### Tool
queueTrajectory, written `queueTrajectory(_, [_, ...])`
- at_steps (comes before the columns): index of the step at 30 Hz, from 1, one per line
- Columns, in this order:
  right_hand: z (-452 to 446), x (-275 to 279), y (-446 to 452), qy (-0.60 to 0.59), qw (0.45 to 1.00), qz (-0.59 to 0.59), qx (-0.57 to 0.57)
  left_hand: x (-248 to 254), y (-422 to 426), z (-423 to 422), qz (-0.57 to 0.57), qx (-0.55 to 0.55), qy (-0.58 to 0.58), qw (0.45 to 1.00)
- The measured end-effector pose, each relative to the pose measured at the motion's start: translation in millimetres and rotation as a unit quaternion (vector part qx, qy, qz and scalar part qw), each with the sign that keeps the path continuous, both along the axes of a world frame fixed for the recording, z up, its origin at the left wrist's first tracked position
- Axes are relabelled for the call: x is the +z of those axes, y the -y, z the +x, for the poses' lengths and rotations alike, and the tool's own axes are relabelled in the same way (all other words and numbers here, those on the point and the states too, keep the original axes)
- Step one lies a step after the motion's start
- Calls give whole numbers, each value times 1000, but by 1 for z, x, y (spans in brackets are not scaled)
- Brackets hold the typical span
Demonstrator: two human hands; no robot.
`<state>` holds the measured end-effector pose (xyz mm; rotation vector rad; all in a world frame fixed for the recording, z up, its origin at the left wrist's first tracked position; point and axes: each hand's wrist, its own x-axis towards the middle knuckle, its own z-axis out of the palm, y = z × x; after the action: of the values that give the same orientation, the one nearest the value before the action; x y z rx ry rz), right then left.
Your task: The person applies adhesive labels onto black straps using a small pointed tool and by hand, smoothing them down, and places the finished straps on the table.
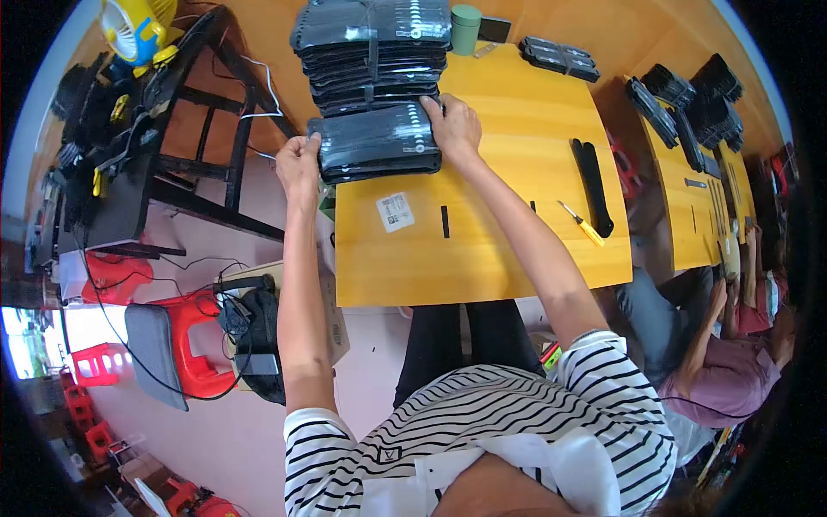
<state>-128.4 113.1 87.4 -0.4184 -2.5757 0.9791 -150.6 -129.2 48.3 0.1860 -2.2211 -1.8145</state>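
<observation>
A small stack of flat black packs (375,142) in shiny clear wrapping, with white print along one edge, lies at the far left of the yellow table (482,267). My left hand (299,168) grips its left side, thumb on top and fingers curled at the edge. At the upper right corner, my right hand (457,127) pinches the same stack. Just behind stands a taller pile of similar black packs (370,60), bound with a strap. The undersides of the held packs are hidden.
A label sheet (395,212), a yellow-handled craft knife (584,226) and a long black strip (591,188) lie on the table. Behind are a green canister (465,31) and a bundle of packs (558,59). People sit at another table (689,207) on the right.
</observation>
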Motion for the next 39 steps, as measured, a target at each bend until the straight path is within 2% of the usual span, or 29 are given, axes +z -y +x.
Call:
queueTrajectory(5, [-6, -15, 6, -10, 1000, 11, -9, 1, 0, -3, -74, 33, 23, 996])
queueTrajectory(7, [-6, -21, 6, -23, 999, 28, -13, 5, -7, 3, -176, 74, -2, 982])
queueTrajectory(14, [-4, -43, 7, -20, 999, 26, -9, -14, -12, -2, -249, 75, 10, 966])
queueTrajectory(17, [-4, -47, 8, -21, 999, 21, -11, -32, -9, -2, -243, 72, 30, 967])
queueTrajectory(19, [-5, -52, 8, -25, 1000, 12, -12, -53, 0, -18, -21, 30, -16, 999])
queueTrajectory(23, [-5, -53, 8, -28, 999, 5, -17, -58, 3, -20, 48, 26, 21, 998])
queueTrajectory(27, [-5, -46, 9, -19, 1000, 3, -14, -40, -1, -15, -39, 52, 6, 998])
queueTrajectory(29, [-6, -41, 9, 5, 1000, 12, -9, -15, -8, -5, -216, 109, -19, 970])
queueTrajectory(31, [-5, -38, 10, 5, 1000, 6, -9, 6, -15, 4, -239, 116, -28, 964])
queueTrajectory(33, [-4, -40, 10, 13, 1000, 18, -13, 15, -21, 10, -343, 173, -147, 912])
queueTrajectory(34, [-3, -41, 10, 15, 1000, 17, -15, 23, -26, 14, -344, 170, -146, 912])
queueTrajectory(36, [-4, -44, 11, -21, 999, 43, -17, 36, -36, 22, -410, 62, -269, 869])
queueTrajectory(37, [-4, -46, 11, -20, 999, 43, -17, 33, -42, 23, -411, 61, -268, 869])
queueTrajectory(39, [-5, -48, 11, -51, 997, 57, -14, 26, -56, 21, -421, -62, -272, 863])
